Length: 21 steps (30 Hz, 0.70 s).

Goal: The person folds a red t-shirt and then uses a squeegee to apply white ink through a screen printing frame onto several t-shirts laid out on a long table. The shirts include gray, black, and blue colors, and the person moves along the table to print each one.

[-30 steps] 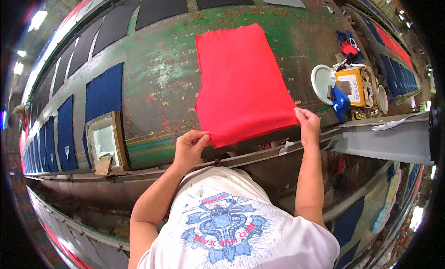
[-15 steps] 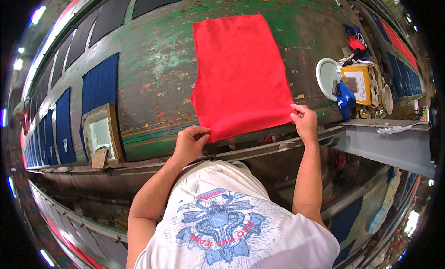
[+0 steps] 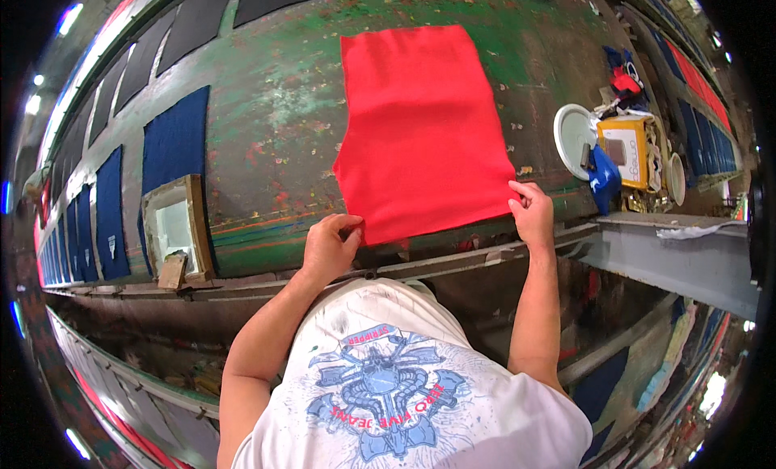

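Note:
A red fabric panel lies spread over the paint-spotted green table in front of me. My left hand pinches its near left corner between thumb and fingers. At the near right corner, my right hand grips the cloth the same way. A soft ripple crosses the upper half of the panel, and its near edge runs between my two hands close to the table's front edge.
Left of the cloth, a wooden-framed screen rests partly on a blue fabric panel. More blue and black panels line the table. At right stand a white round lid, a yellow box and a grey metal beam.
The near edge of the red panel has shifted very slightly away from me, and a ripple now shows across its upper half. Both hands keep their hold on the corners.

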Each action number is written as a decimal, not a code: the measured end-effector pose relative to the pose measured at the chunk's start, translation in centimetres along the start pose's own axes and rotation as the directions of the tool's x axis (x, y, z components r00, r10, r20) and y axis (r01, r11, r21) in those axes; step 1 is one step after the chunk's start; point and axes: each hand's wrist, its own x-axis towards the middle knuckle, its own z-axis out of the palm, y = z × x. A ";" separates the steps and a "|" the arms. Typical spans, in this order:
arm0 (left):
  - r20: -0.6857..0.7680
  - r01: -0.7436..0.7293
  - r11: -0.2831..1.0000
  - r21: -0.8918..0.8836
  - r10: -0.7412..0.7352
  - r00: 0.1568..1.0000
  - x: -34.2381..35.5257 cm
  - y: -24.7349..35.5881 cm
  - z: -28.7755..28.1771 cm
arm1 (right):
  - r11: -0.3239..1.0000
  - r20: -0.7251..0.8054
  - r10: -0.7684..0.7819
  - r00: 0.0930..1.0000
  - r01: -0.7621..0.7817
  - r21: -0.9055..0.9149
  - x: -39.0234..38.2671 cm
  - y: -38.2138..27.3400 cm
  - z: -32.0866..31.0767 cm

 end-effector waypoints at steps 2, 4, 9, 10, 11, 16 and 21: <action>0.009 0.006 1.000 0.007 -0.007 1.000 0.1 -0.2 0.2 | 1.000 -0.007 0.001 1.000 -0.001 -0.010 -0.2 0.1 0.0; 0.012 0.018 1.000 0.011 -0.018 1.000 0.1 -0.3 0.1 | 1.000 -0.031 0.005 1.000 -0.004 0.023 -0.4 0.1 0.2; -0.001 -0.053 0.997 0.057 0.053 0.999 0.1 -0.1 0.0 | 0.982 -0.192 0.099 0.976 -0.127 -0.142 -0.8 -0.5 0.5; -0.004 -0.056 0.997 0.053 0.056 0.998 0.1 0.0 0.1 | 0.969 -0.205 0.123 0.971 -0.162 -0.185 -0.9 -0.6 0.5; -0.007 -0.087 0.992 0.094 0.089 0.996 0.0 0.0 0.1 | 0.955 -0.218 0.157 0.963 -0.204 -0.216 -1.1 -0.8 0.5; -0.032 -0.421 0.817 0.395 0.470 0.882 -0.4 0.6 -0.2 | 0.907 -0.134 0.286 0.949 -0.313 -0.282 -0.9 -1.9 0.6; 0.280 -0.738 0.607 0.295 0.684 0.674 0.6 0.8 -0.3 | 0.905 -0.166 0.236 0.957 -0.279 -0.321 -0.8 -2.4 0.6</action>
